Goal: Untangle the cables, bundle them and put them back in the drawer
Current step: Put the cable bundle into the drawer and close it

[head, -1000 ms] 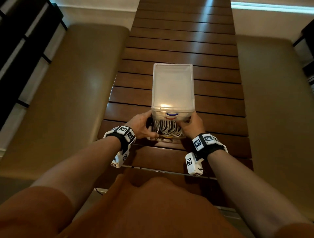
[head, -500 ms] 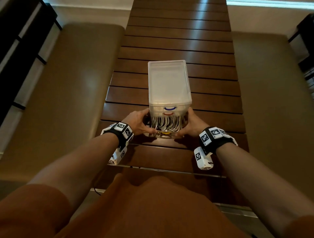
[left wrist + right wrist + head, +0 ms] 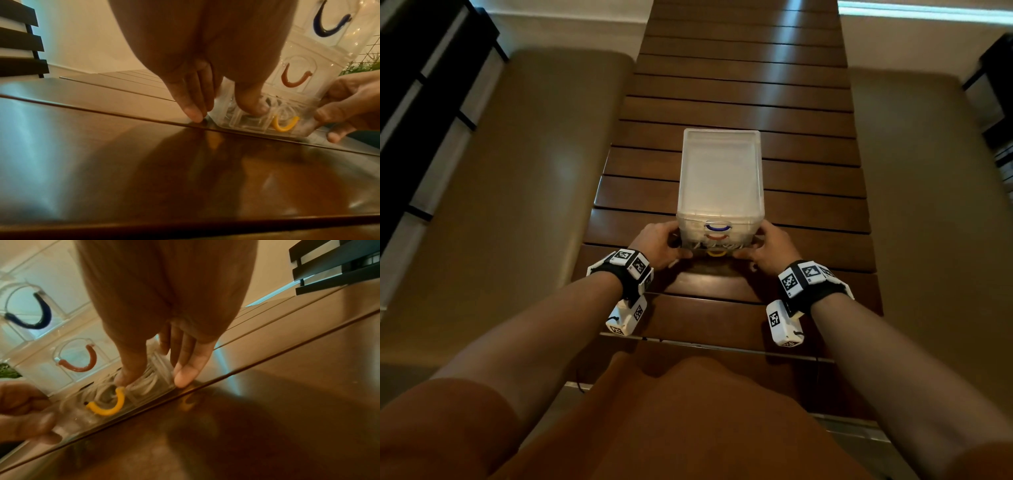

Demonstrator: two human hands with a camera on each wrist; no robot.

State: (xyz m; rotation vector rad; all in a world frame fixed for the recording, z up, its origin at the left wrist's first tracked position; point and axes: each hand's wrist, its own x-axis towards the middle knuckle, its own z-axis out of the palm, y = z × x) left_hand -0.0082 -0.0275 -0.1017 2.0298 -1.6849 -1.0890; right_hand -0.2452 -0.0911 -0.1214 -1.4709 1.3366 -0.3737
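Observation:
A clear plastic drawer unit (image 3: 720, 178) stands on the slatted wooden table (image 3: 722, 308), with blue, red and yellow handles on its front. White coiled cables (image 3: 144, 382) lie in the bottom drawer (image 3: 246, 121), the one with the yellow handle (image 3: 109, 408), and it sits almost fully inside the unit. My left hand (image 3: 657, 245) is at the unit's front left corner and my right hand (image 3: 774, 248) at its front right corner. Both thumbs press the drawer front. The straight fingers of each hand lie along the unit's sides, down to the tabletop.
Padded tan benches run along both sides of the table (image 3: 517, 205) (image 3: 928, 222). Dark slatted furniture (image 3: 421, 102) stands at the far left. The table's near edge (image 3: 705, 346) is just behind my wrists.
The bottom drawer has slid into the unit, so the cables that showed from above are now covered. Both hands have moved forward with it.

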